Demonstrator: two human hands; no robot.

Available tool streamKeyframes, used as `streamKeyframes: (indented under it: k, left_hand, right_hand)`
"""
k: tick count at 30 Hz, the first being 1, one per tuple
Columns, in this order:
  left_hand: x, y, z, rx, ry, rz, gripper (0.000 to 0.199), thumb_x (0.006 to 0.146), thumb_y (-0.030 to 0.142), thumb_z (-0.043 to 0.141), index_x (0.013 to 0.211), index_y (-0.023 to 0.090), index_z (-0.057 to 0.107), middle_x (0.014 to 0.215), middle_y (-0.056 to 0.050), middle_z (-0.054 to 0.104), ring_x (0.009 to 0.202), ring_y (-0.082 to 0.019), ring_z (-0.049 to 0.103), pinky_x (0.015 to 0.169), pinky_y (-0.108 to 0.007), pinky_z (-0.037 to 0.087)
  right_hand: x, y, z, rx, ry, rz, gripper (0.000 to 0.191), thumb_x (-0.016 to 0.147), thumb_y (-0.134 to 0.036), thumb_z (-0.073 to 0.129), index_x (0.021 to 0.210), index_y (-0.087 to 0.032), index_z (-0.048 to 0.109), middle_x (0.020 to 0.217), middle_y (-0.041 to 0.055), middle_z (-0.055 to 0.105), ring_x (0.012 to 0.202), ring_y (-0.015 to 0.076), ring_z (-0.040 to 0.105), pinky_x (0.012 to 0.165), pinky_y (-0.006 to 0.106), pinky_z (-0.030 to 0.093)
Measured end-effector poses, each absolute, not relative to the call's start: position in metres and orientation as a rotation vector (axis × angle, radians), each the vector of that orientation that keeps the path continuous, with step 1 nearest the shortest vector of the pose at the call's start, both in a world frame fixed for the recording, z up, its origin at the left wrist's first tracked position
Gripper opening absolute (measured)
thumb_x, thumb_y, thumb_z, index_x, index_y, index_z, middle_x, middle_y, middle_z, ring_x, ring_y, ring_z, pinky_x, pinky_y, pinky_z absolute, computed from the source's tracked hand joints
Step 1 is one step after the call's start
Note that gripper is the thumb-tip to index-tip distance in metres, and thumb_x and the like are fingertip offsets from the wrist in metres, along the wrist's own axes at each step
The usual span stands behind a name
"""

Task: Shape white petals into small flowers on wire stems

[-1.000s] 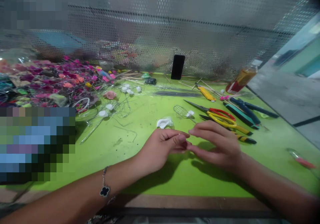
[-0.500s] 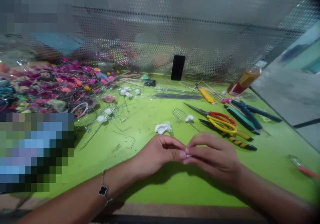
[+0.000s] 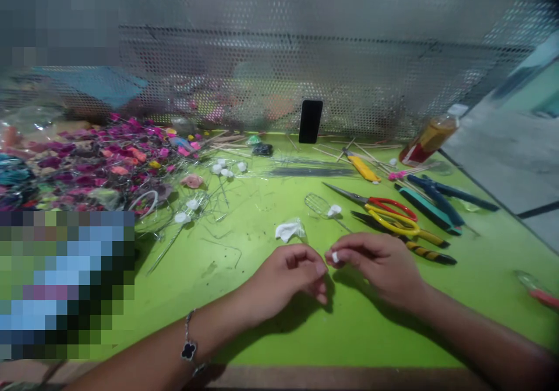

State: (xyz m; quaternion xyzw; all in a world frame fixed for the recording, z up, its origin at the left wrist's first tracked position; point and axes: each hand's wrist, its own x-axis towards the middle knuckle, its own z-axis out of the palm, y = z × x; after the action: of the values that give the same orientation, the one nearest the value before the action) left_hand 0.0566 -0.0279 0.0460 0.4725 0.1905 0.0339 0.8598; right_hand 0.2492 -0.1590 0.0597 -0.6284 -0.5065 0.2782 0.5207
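My right hand (image 3: 378, 266) is closed, pinching a small white lump (image 3: 335, 257) that looks like soft clay between thumb and fingers. Just to its left, apart from it, is my left hand (image 3: 292, 277), fingers curled and thumb pressed against the index finger; whether anything lies between them is hidden. Beyond my hands rests a larger white clay-like lump (image 3: 286, 230), partly in clear plastic. A wire whisk shape (image 3: 317, 203) with a white blob (image 3: 334, 210) on it lies just past my right hand.
Scissors (image 3: 388, 210), yellow-black pliers (image 3: 430, 252) and dark blue pliers (image 3: 437, 199) lie at right, with a yellow cutter (image 3: 362, 167) behind. A phone (image 3: 311, 121) leans on the mesh; a bottle (image 3: 430, 138) stands back right. Colourful pieces (image 3: 105, 158) crowd the left.
My hands were together at the small white lump. Now they have parted slightly, and the lump stays in my right hand.
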Motion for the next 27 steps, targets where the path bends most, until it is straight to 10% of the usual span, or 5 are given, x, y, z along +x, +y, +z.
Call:
streamKeyframes:
  k: [6,15,27]
  left_hand:
    - [0.059,-0.032,0.045,0.967,0.439,0.171,0.028,0.089,0.035,0.091,0.101,0.013,0.078,0.092,-0.007,0.079,0.081,-0.018,0.077,0.087,-0.037,0.062]
    - [0.062,-0.034,0.044,0.915,0.455,0.303,0.031,0.074,0.026,0.102,0.096,0.014,0.084,0.086,-0.005,0.085,0.078,-0.014,0.078,0.083,-0.027,0.061]
    - [0.064,-0.035,0.050,1.063,0.491,0.352,0.033,0.069,0.025,0.102,0.091,0.014,0.081,0.082,-0.005,0.084,0.078,-0.017,0.077,0.082,-0.031,0.060]
  right_hand:
    - [0.244,-0.155,0.054,-1.343,-1.054,0.800,0.023,0.071,-0.034,0.104,0.087,-0.026,0.089,0.084,0.0044,0.086,0.072,0.0200,0.081,0.068,0.028,0.068]
    - [0.250,-0.155,0.047,-1.313,-1.617,0.124,0.022,0.086,-0.035,0.095,0.106,-0.026,0.090,0.108,0.0089,0.081,0.095,0.0216,0.079,0.086,0.033,0.067]
    - [0.240,-0.155,0.054,-1.323,-1.796,-0.038,0.011,0.089,-0.014,0.081,0.096,-0.022,0.084,0.089,0.0056,0.084,0.081,0.0199,0.080,0.075,0.030,0.066]
